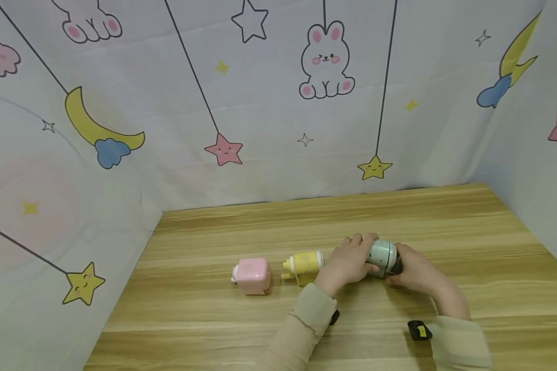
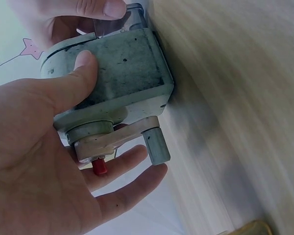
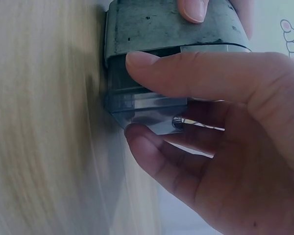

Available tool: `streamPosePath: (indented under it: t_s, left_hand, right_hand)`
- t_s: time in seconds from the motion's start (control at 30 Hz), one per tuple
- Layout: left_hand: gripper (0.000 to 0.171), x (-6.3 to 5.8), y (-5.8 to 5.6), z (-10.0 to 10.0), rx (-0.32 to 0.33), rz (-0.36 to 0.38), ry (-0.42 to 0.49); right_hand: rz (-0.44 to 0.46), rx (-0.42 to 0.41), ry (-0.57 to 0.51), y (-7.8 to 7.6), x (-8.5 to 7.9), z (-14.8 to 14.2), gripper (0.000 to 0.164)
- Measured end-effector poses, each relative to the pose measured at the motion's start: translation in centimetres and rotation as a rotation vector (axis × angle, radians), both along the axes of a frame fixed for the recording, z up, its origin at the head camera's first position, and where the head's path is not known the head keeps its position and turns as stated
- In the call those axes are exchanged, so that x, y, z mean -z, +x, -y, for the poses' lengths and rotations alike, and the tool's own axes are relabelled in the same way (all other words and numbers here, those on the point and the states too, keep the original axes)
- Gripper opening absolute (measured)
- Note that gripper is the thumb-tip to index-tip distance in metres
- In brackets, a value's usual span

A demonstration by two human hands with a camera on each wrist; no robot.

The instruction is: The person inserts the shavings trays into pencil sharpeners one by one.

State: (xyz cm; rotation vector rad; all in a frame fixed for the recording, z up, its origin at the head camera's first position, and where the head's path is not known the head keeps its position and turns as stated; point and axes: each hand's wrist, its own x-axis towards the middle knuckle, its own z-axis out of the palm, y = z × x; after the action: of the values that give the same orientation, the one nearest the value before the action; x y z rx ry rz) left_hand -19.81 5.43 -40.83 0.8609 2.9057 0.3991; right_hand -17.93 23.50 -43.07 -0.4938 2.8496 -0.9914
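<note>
A green crank pencil sharpener (image 1: 381, 252) is at the right of the table, between both hands. My left hand (image 1: 350, 260) grips its body, thumb on one face. In the left wrist view its crank handle (image 2: 157, 146) and a red tip (image 2: 99, 166) show beside the left fingers. My right hand (image 1: 415, 270) holds the see-through dark shavings drawer (image 3: 147, 110) at the other end, thumb on one side and fingertips on the other. The drawer sits against the body; how far out it is, I cannot tell. Left of the hands lies a yellow crank sharpener (image 1: 305, 262).
A pink sharpener (image 1: 254, 276) lies farther left on the wooden table (image 1: 190, 330). White cloth (image 1: 278, 175) printed with stars, moons and rabbits hangs behind the table and along its sides. Black straps (image 1: 419, 330) show at the cuffs.
</note>
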Motion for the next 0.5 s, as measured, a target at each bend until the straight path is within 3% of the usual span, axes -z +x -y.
streamPosePath:
  t_s: [0.5]
  left_hand:
    - [0.063, 0.12, -0.02, -0.12, -0.002, -0.007, -0.005]
  right_hand:
    - [-0.026, -0.022, -0.023, 0.02, -0.07, 0.16, 0.075]
